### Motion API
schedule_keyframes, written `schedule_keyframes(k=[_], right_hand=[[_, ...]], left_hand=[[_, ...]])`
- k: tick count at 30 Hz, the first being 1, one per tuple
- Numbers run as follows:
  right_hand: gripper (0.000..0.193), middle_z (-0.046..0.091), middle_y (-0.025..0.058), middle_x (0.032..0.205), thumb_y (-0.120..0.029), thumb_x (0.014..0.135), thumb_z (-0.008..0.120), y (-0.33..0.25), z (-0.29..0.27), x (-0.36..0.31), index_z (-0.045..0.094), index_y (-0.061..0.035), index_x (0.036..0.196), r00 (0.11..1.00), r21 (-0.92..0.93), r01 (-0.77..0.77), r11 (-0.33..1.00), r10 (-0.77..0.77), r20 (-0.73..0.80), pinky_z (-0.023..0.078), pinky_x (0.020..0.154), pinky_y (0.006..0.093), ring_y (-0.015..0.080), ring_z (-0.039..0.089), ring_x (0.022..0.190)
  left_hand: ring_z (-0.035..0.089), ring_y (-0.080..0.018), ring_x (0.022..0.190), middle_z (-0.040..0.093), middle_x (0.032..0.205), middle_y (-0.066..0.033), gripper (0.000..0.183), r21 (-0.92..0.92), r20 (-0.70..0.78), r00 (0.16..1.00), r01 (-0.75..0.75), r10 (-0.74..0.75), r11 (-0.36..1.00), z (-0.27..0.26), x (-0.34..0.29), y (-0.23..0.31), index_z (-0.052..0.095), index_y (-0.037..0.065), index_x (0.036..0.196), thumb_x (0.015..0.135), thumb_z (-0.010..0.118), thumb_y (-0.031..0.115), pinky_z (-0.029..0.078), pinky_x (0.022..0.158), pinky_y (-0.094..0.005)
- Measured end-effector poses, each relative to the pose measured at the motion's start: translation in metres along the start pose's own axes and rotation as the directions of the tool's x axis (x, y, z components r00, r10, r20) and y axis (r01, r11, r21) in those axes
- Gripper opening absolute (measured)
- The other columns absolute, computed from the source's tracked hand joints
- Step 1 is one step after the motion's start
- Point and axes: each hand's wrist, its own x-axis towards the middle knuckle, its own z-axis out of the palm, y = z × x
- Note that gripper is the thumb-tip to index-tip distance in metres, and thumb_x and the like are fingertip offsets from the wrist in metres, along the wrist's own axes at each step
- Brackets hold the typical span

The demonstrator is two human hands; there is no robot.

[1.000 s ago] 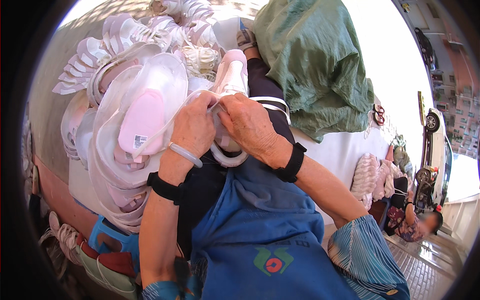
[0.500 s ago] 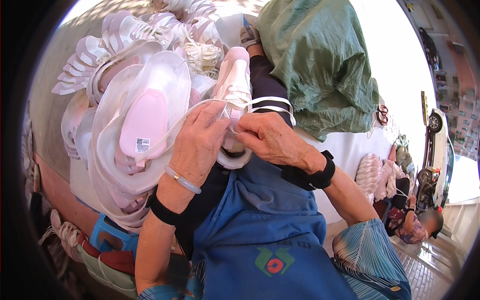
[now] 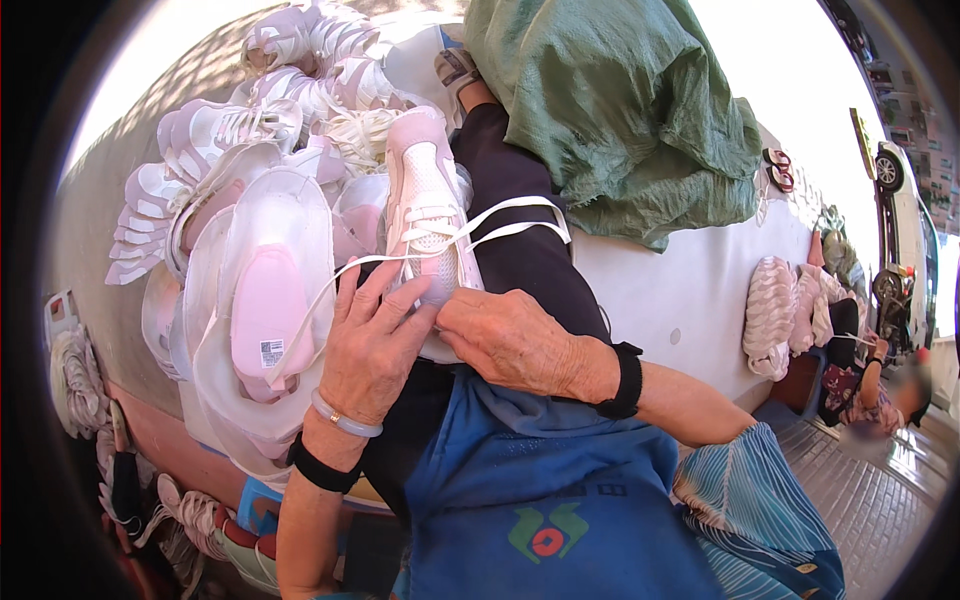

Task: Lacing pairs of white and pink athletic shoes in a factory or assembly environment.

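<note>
A pink and white sneaker [image 3: 424,175] lies along my thigh, toe pointing away from me. Its loose white lace [image 3: 515,222] loops out to the right over the dark trouser leg, and another length runs left past my fingers. My left hand [image 3: 372,335] grips the sneaker's left side near the ankle opening, fingers slightly apart. Against the opening's right edge, my right hand [image 3: 515,342] is closed in a pinch; what lies between its fingertips is hidden. The two hands nearly meet there and cover the shoe's heel end.
To the left lie nested clear-white shells around a pink insole-shaped piece [image 3: 268,310], with stacked pink and white sneakers [image 3: 225,135] beyond. A green sack [image 3: 620,120] bulges at the far right. Another person [image 3: 870,400] sits at right beside shoes [image 3: 768,318].
Both hands have shifted down toward the ankle opening. The view has moved, showing the sneaker farther left. My left fingers are spread more, and the right hand's pinch stays closed.
</note>
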Motion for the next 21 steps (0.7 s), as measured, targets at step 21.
schedule_keyframes(k=[21], right_hand=[[0.008, 0.052, 0.0182, 0.090, -0.003, 0.077, 0.062, 0.019, -0.030, -0.018, 0.057, 0.0020, 0.082, 0.987, 0.104, 0.113, 0.988, -0.123, 0.102, 0.053, 0.065, 0.0425, 0.0361, 0.063, 0.076]], left_hand=[[0.058, -0.0264, 0.066, 0.058, 0.069, -0.0089, 0.005, -0.092, 0.585, 0.811, 0.050, 0.014, 0.994, -0.010, -0.013, 0.045, 0.066, 0.005, 0.083, 0.078, 0.066, 0.007, 0.049, 0.065, -0.0369]])
